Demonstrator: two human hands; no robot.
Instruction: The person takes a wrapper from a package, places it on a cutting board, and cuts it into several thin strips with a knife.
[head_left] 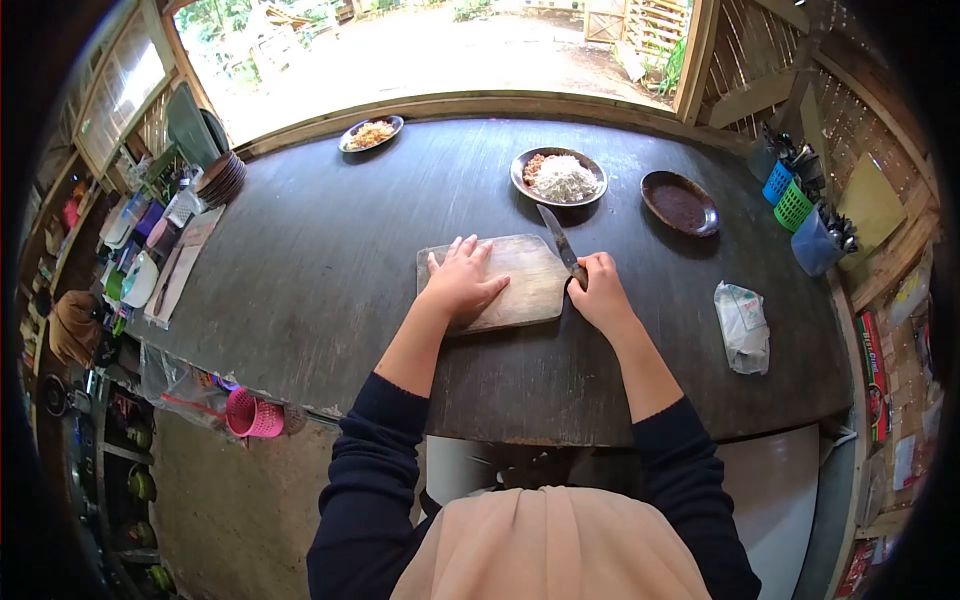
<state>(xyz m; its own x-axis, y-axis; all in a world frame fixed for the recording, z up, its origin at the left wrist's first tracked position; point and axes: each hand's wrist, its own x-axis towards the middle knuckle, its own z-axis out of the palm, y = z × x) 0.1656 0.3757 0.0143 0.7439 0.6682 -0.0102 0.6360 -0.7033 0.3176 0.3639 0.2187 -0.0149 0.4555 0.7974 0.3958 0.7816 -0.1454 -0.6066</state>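
A wooden cutting board (530, 275) lies flat on the dark table. My left hand (464, 276) rests on its left part, palm down with the fingers spread. In my right hand (602, 290) is a knife (560, 238), gripped by the handle just off the board's right edge. Its blade points away from me and a little left, toward an oval plate (518, 178) that bears a white heap (565, 180) and some reddish-brown food (537, 166). No food shows on the board.
A brown oval plate (680, 203) sits right of the heaped plate, and a smaller plate of orange-brown food (372, 134) stands at the back left. A white plastic packet (742, 328) lies at right. Utensil baskets (793, 205) line the right edge; stacked plates (220, 180) stand at left.
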